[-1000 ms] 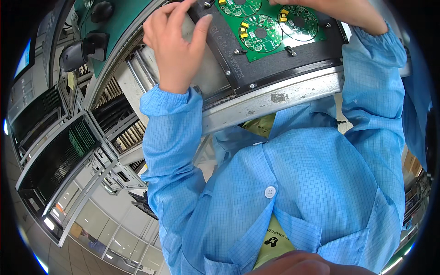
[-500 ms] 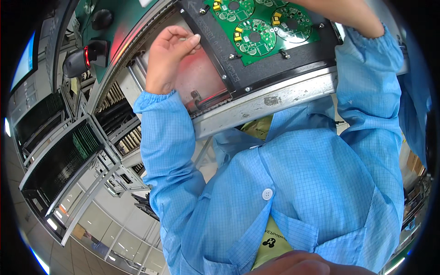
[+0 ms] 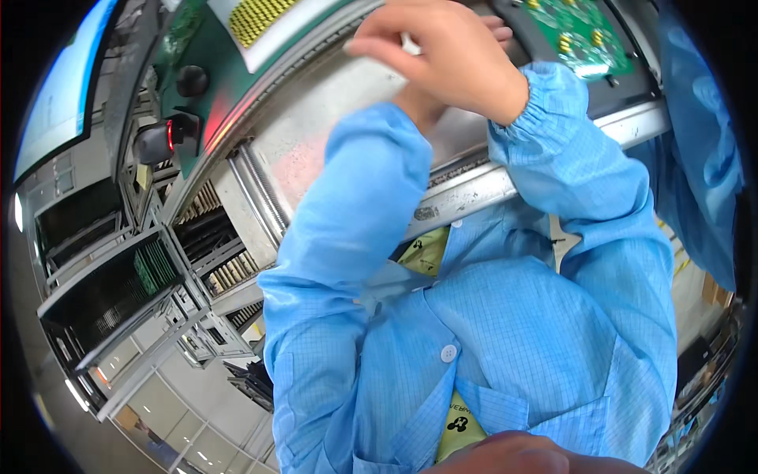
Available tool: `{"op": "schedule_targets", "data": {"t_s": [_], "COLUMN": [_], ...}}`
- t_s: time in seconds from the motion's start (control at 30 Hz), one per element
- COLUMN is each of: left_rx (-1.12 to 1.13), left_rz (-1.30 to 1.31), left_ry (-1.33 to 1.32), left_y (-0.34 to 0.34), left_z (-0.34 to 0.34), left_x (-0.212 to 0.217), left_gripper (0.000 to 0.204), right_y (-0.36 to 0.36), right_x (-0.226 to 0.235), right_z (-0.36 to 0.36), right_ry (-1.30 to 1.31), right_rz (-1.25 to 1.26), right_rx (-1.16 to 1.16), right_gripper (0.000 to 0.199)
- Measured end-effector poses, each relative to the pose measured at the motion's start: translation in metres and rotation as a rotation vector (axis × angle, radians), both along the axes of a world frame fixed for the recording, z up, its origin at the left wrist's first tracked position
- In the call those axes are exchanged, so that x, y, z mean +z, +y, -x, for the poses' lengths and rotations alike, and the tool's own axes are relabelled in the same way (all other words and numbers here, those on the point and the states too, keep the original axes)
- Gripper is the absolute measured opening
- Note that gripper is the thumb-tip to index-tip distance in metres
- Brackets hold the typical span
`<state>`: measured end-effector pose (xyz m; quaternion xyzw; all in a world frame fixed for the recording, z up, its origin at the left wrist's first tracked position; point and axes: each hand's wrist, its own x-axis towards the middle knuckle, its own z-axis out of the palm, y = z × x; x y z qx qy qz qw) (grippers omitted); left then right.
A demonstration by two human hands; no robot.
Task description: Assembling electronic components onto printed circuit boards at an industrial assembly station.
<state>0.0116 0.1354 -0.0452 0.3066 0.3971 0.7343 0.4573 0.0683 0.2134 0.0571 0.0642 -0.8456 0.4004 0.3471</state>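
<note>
My right hand (image 3: 446, 51) crosses over my left hand above the conveyor, its thumb held apart from the fingers. I see no object in it. My left hand (image 3: 499, 30) is mostly hidden beneath; only a few stretched fingertips show past the right hand, near a black carrier (image 3: 643, 83). On that carrier lies a green circuit board (image 3: 580, 35) with round sections and small yellow parts. The board's upper part is cut off by the picture's edge.
A metal rail (image 3: 466, 193) runs along the conveyor's near side. Beyond it, yellow components (image 3: 257, 20) stand in rows near a black mouse (image 3: 192, 80) and a red-lit scanner (image 3: 154, 144). A monitor (image 3: 63, 99) and board racks (image 3: 118, 288) are left; blue cloth (image 3: 699, 142) hangs right.
The carrier and board now appear farther right, as the view has shifted. My left hand has reached rightward, and my right hand has come off the board's far side to cross over it.
</note>
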Motion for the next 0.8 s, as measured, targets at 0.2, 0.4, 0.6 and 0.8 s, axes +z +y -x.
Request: {"op": "schedule_targets", "data": {"t_s": [0.2,0.4,0.6,0.8], "left_rx": [0.06,0.416,0.931,1.27], "left_rz": [0.406,0.414,0.744,1.218], "left_ry": [0.879,1.438,1.423,1.581], "left_y": [-0.047,-0.166,-0.286,-0.426], "left_z": [-0.049,-0.072,-0.096,-0.155], "left_x": [0.039,0.05,0.063,0.058], "left_gripper": [0.036,0.024,0.032,0.043], "right_y": [0.033,0.066,0.018,0.031], "right_x": [0.027,-0.024,-0.046,-0.072], "right_z": [0.013,0.07,0.043,0.064], "right_ry": [0.577,0.101,-0.001,0.012], "right_rz": [-0.343,-0.604,-0.717,-0.86], "right_rx": [-0.448,-0.52,-0.226,-0.207], "right_gripper": [0.036,0.071,0.074,0.075]}}
